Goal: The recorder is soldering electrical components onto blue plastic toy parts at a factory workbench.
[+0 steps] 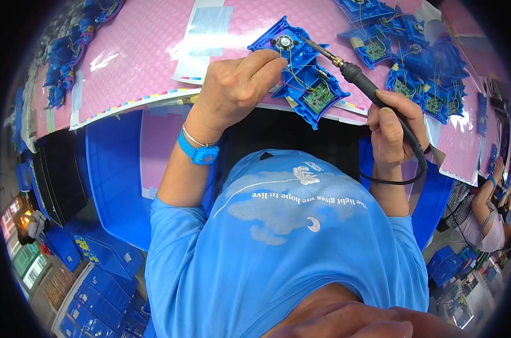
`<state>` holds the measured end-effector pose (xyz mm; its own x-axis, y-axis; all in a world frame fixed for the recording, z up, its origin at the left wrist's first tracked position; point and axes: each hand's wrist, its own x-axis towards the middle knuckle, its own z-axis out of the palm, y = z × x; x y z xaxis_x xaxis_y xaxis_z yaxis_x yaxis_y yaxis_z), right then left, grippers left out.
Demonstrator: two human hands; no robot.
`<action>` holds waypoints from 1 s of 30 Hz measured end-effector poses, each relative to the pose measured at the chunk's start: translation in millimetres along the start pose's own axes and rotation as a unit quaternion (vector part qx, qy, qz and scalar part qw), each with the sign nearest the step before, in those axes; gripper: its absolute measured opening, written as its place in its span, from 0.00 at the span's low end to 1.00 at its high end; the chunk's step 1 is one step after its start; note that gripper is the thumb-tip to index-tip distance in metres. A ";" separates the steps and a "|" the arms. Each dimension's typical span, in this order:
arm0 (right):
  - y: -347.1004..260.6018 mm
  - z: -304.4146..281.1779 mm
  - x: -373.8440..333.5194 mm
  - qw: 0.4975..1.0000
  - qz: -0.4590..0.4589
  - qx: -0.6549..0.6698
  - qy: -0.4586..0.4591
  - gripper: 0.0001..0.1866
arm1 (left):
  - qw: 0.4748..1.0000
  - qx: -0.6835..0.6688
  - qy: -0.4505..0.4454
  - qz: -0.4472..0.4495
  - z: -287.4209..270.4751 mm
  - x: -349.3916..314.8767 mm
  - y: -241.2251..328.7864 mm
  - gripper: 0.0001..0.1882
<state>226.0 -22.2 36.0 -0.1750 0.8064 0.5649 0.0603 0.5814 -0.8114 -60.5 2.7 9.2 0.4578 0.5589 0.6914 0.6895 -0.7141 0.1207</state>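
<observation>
A blue plastic housing lies open on the pink mat, with a small round speaker at its far end, thin wires and a green circuit board inside. My left hand rests on the housing's left side, fingertips near the speaker. My right hand grips the black handle of a soldering iron. Its metal tip reaches toward the speaker. The iron's black cord loops under my right wrist.
Several more blue housings with boards lie at the right of the mat. Other blue parts are piled at the far left. Blue bins stand below the bench. Another person's arm shows at the right edge.
</observation>
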 end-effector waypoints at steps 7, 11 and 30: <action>1.4 0.1 -2.6 1.000 0.002 0.000 -0.002 0.15 | 1.000 -0.016 0.004 -0.004 -0.3 -0.4 -0.7 0.14; 0.6 3.5 -0.9 0.999 0.021 0.017 0.033 0.12 | 0.999 -0.042 0.021 -0.009 -6.7 1.3 4.9 0.14; -16.6 -12.9 -10.9 0.994 0.004 0.015 0.108 0.15 | 0.985 -0.116 -0.080 -0.096 -17.1 7.4 -1.0 0.17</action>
<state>239.6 -39.3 45.2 0.0408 0.8171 0.5750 0.0312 0.5742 -0.8181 -67.4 0.3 26.3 0.4264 0.7395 0.5209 0.6343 -0.6550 0.4106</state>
